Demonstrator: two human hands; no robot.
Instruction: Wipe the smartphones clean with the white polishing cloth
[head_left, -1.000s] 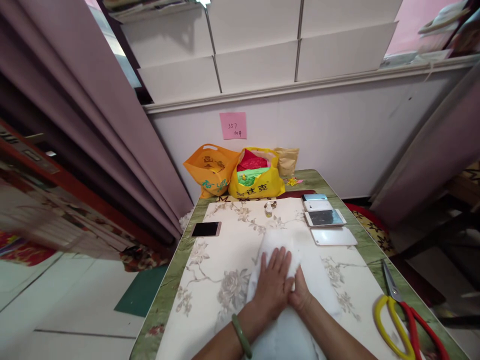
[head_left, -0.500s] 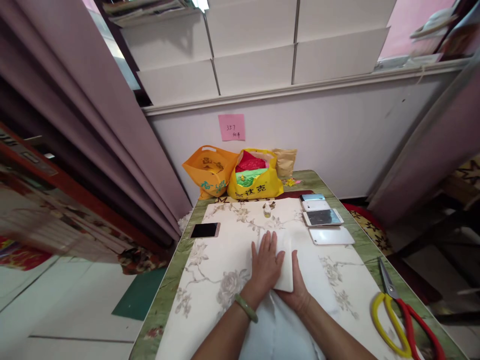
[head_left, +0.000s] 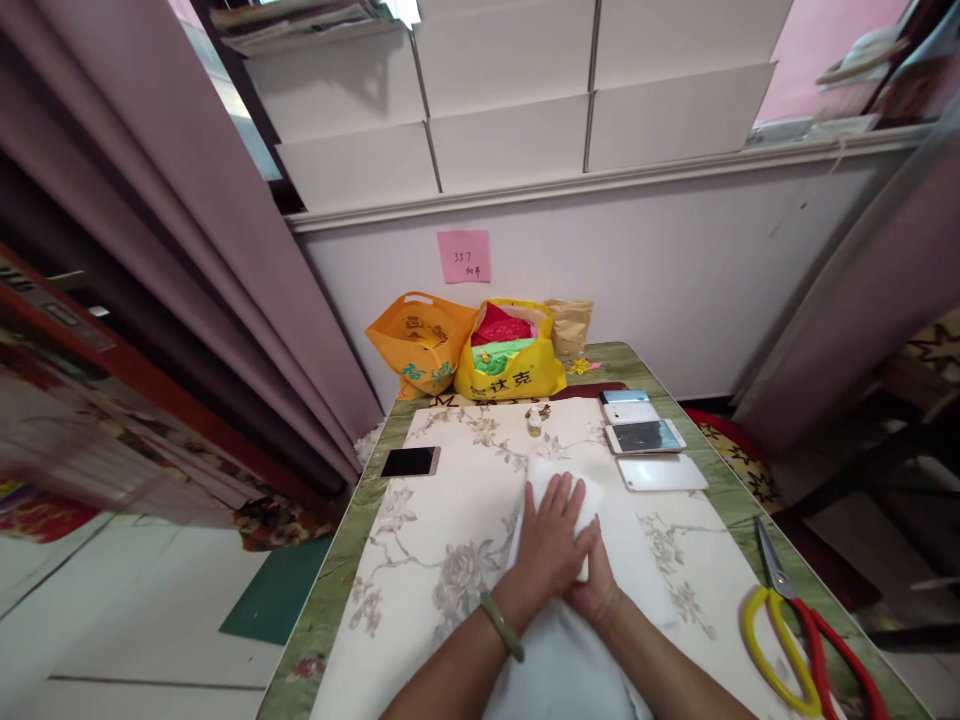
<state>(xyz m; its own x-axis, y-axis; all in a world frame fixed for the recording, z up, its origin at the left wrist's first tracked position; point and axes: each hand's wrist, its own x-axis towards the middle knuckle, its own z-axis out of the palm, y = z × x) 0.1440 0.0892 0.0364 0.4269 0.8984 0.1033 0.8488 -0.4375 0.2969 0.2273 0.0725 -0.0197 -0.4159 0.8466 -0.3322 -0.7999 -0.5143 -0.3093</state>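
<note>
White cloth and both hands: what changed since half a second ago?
The left hand has shifted right, closing up to the right hand. The white cloth now shows under the left hand's fingers, where a smooth white slab was exposed; only a sliver of its edge seems visible now. No clear grip or release. Unchanged: scissors, dark-screened phone, yellow bag.

Straight ahead at twelve o'clock, I read a handwritten "357" on the pink note; the smaller characters beneath it I couldn't make out. Also near twelve, the yellow plastic bag showed "达克" in black, its first character unclear. Toward eleven, the orange carrier bag bore a teal "香", with the next character distorted and its brown print illegible.
</note>
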